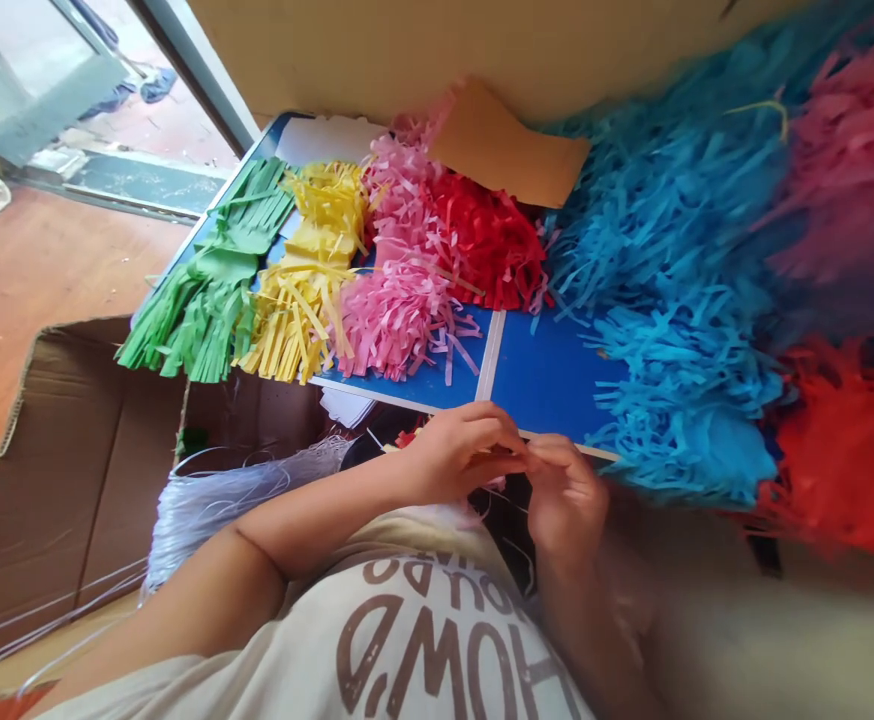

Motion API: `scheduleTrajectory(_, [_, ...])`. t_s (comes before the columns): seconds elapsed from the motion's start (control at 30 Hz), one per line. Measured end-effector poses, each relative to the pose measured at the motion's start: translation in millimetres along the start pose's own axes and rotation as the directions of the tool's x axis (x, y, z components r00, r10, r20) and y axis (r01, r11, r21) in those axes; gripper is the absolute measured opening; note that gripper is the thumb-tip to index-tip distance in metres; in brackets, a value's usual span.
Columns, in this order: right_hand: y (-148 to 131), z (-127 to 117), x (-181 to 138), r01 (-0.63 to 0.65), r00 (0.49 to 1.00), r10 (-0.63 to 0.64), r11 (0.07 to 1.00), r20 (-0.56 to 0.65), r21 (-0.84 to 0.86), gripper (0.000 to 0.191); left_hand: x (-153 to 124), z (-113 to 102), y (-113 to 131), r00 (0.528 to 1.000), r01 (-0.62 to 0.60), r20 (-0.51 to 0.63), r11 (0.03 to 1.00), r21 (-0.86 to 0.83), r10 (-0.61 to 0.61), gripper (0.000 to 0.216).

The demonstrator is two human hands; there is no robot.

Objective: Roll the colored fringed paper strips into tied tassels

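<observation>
Just off the near edge of a blue tabletop [546,375], my left hand [467,450] and my right hand [568,495] meet at the fingertips. Both are closed in a pinch, and whatever lies between them is too small to make out. Beyond my left hand lies a bunch of pink fringed paper [407,315], with red fringed paper [486,240] behind it. Yellow [298,305] and green fringed paper [208,300] lie further left. Light-blue fringed paper [696,400] is heaped to the right of my right hand. Bits of red and yellow show partly behind my left wrist.
An orange-tan sheet [508,145] rests on the fringes near the wall. At the left stands an open cardboard box [62,450], beside a bundle of whitish plastic string [212,505] with loose strands. Red fringed paper [846,460] overhangs at the right. A doorway is at upper left.
</observation>
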State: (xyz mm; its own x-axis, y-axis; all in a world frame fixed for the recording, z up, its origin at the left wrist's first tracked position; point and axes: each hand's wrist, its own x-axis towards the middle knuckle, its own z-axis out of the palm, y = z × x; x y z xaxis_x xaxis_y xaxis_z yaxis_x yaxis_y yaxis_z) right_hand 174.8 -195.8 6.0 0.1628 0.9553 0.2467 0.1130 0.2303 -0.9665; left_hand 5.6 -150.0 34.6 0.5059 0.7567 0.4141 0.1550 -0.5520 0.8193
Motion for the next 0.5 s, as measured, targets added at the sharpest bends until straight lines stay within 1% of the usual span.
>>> scheduleTrajectory(0.07, [-0.4,-3.0,-2.8,-0.010,1.000,0.010,1.000,0.004,0.022,0.011,1.6,4.2,0.6,1.000,0.023,-0.011,0.998,-0.066,-0.024,0.008])
scheduleTrajectory(0.13, [-1.0,-5.7,-6.6,-0.001,1.000,0.001,1.000,-0.025,-0.003,0.010,3.0,8.1,2.8,0.999,0.053,-0.007,0.996,-0.073,-0.053,0.006])
scheduleTrajectory(0.33, [0.1,-10.1,-18.3,0.062,0.989,-0.073,0.995,-0.129,-0.084,0.007,4.9,23.1,10.0,0.997,0.067,-0.040,0.996,0.058,-0.064,0.002])
scheduleTrajectory(0.4, [-0.1,-12.1,-20.0,0.085,0.985,-0.101,0.990,-0.140,-0.112,0.007,5.2,29.0,10.7,0.997,0.036,-0.068,0.995,0.093,-0.030,0.002])
scheduleTrajectory(0.5, [-0.9,-16.9,-20.1,0.116,0.980,-0.135,0.985,-0.146,-0.130,0.008,6.3,36.0,11.2,0.992,-0.060,-0.101,0.994,0.096,0.069,0.004])
